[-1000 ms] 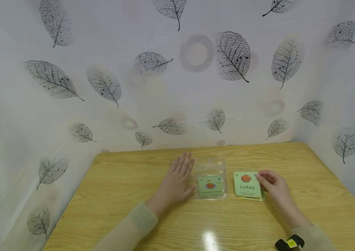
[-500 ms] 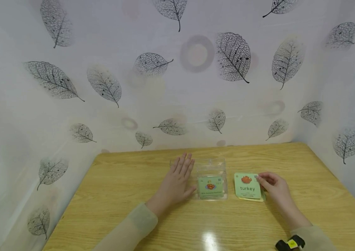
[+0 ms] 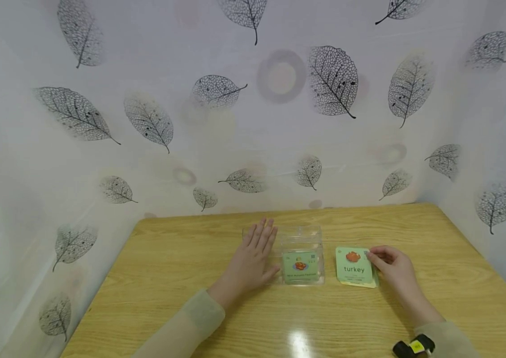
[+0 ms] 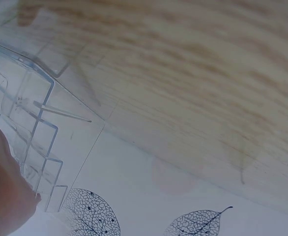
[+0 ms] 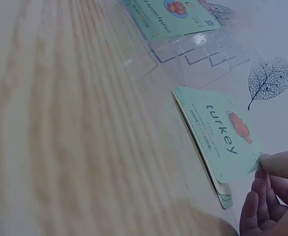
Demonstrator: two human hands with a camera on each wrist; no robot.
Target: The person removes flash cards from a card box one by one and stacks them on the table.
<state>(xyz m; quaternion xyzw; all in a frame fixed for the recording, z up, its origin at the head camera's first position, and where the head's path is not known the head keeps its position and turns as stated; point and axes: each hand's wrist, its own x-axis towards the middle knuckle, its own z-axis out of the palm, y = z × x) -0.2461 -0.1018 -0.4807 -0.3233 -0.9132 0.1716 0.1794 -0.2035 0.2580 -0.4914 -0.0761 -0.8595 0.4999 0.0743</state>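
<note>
My left hand [image 3: 253, 261] rests with straight fingers along the left side of a clear tiered acrylic stand [image 3: 301, 243]. In the left wrist view its stepped side wall [image 4: 77, 142] shows beside the hand. A green card [image 3: 300, 266] labelled Mid-Autumn Festival stands in the stand's front tier. To the right, my right hand [image 3: 393, 266] pinches the upper right corner of a green turkey card [image 3: 353, 263] between thumb and fingers. More cards [image 5: 225, 199] lie beneath it, their edges showing slightly offset at the bottom in the right wrist view.
The wooden table [image 3: 181, 253] reaches back to a white curtain [image 3: 253, 134] printed with leaves, which also hangs at both sides. A black band with a yellow label [image 3: 414, 345] is on my right wrist.
My right hand and the turkey card have shifted slightly right and toward me. Less of the cards beneath sticks out at the right corner. The left hand and the stand stay put.
</note>
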